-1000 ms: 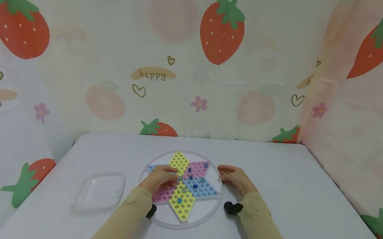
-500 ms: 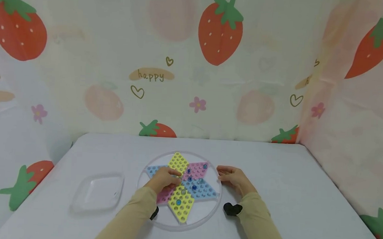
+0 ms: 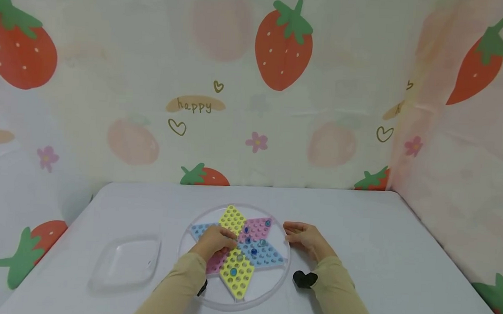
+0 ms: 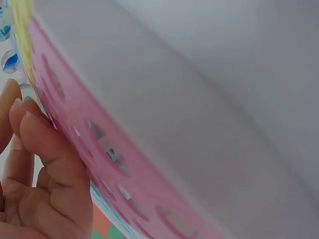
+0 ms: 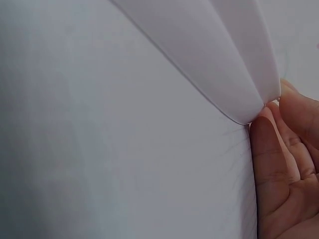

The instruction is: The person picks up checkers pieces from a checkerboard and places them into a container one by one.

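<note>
A round Chinese checkers board (image 3: 266, 293) with a yellow, pink and blue star lies on the table. My left hand (image 3: 215, 242) is over the star's middle. Its thumb and fingertips pinch a clear glass marble (image 4: 28, 91), mostly hidden by the fingers. Beside them in the left wrist view is a marble with a blue swirl (image 4: 10, 61). Several marbles sit in the holes, among them a dark blue marble (image 3: 254, 251) and a light blue marble (image 3: 234, 272). At the board's right edge, my right hand (image 3: 309, 238) holds the rim (image 5: 249, 74) between thumb and fingers.
A clear shallow plastic container (image 3: 124, 264) stands on the white tabletop (image 3: 365, 255), left of the board. Behind the table hangs a strawberry-printed cloth (image 3: 321, 99), which also covers the sides. A black band (image 3: 305, 279) is at the right wrist.
My left hand has shifted slightly right and its fingertips have closed at the board's middle, where a marble showed before. The right hand stays at the rim. The head view has tilted a little upward.
</note>
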A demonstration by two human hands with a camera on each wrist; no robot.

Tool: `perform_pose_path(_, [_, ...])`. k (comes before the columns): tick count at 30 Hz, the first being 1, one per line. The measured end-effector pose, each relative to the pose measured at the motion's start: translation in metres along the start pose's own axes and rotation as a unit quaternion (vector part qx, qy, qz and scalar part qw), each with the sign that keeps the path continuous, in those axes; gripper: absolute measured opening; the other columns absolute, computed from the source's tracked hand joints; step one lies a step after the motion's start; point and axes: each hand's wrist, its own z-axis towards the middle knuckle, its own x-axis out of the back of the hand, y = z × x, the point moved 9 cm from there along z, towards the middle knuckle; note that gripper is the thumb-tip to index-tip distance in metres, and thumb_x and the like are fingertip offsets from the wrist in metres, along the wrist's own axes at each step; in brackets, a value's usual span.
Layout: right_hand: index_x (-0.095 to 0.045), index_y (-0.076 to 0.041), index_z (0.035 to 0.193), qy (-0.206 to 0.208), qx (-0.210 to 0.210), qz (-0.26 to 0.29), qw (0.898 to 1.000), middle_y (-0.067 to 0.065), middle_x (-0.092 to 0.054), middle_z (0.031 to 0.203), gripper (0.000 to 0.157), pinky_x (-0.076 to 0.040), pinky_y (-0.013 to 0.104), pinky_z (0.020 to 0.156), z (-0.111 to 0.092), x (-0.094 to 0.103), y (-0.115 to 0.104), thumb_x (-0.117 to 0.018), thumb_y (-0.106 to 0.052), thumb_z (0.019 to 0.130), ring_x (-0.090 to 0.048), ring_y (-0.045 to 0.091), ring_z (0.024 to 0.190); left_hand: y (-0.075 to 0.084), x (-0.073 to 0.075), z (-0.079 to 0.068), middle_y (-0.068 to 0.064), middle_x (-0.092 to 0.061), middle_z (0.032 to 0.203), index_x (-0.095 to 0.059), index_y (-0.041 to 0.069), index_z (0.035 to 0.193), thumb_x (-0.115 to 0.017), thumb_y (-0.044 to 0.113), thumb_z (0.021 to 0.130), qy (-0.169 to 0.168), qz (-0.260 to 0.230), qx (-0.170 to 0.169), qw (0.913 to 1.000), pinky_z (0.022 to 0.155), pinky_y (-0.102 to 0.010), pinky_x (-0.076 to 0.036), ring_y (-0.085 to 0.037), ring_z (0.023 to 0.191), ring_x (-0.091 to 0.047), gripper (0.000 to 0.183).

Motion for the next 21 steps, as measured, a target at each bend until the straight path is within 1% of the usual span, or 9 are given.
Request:
perform_pose_path(3, [-0.058,0.007,0.126,0.000,-0.001,0.002,1.000,0.020,-0.061,0.126,0.046,-0.054,0.028,0.081,0.000,-0.001,0.000,-0.066,0.017,0.081,-0.062,0.022,0.111,-0.002,0.001,-0.001,-0.004,-0.062,0.069,-0.069,-0.003,0.106,-0.072,0.006,0.086,-0.002,-0.010,0.001,1.0000,0.053,-0.023,-0.043,-0.010,0.056,-0.050,0.021])
perform_pose_path(6, [-0.057,0.009,0.127,-0.004,0.002,0.005,1.000,0.021,-0.061,0.126,0.047,-0.054,0.028,0.081,0.000,-0.002,0.001,-0.065,0.017,0.081,-0.062,0.021,0.109,-0.005,0.001,-0.003,-0.005,-0.063,0.074,-0.067,-0.005,0.110,-0.069,0.008,0.089,-0.009,-0.036,0.005,0.9993,0.054,-0.021,-0.045,-0.010,0.056,-0.052,0.024])
perform_pose_path(11, [-0.056,0.010,0.127,-0.008,0.004,0.002,1.000,0.022,-0.060,0.127,0.047,-0.053,0.028,0.083,-0.001,0.000,0.003,-0.064,0.018,0.082,-0.061,0.021,0.111,-0.010,0.003,-0.008,-0.010,-0.069,0.087,-0.063,-0.005,0.118,-0.066,0.010,0.093,-0.009,-0.103,0.024,0.9943,0.053,-0.021,-0.048,-0.010,0.055,-0.057,0.029])
perform_pose_path(14, [-0.057,0.010,0.127,-0.008,0.010,0.000,1.000,0.021,-0.061,0.126,0.046,-0.053,0.027,0.082,0.000,0.000,0.001,-0.064,0.017,0.082,-0.062,0.019,0.109,-0.009,0.006,-0.010,-0.013,-0.070,0.096,-0.062,-0.003,0.120,-0.065,0.010,0.094,-0.004,-0.140,0.032,0.9897,0.053,-0.023,-0.050,-0.012,0.057,-0.060,0.029])
perform_pose_path(18, [-0.056,0.011,0.127,-0.010,0.014,0.005,1.000,0.021,-0.061,0.126,0.047,-0.053,0.026,0.080,-0.001,-0.001,-0.002,-0.064,0.018,0.082,-0.062,0.016,0.104,-0.004,0.010,-0.012,-0.015,-0.070,0.103,-0.062,-0.003,0.121,-0.066,0.009,0.093,-0.006,-0.153,0.034,0.9876,0.059,-0.028,-0.054,-0.015,0.061,-0.064,0.031])
perform_pose_path(21, [-0.056,0.011,0.127,-0.009,0.015,0.007,1.000,0.022,-0.061,0.125,0.048,-0.053,0.027,0.082,-0.001,-0.002,-0.003,-0.065,0.018,0.081,-0.062,0.019,0.106,0.000,0.011,-0.015,-0.015,-0.069,0.105,-0.061,-0.004,0.123,-0.066,0.008,0.093,-0.007,-0.149,0.027,0.9884,0.064,-0.031,-0.056,-0.017,0.066,-0.066,0.033])
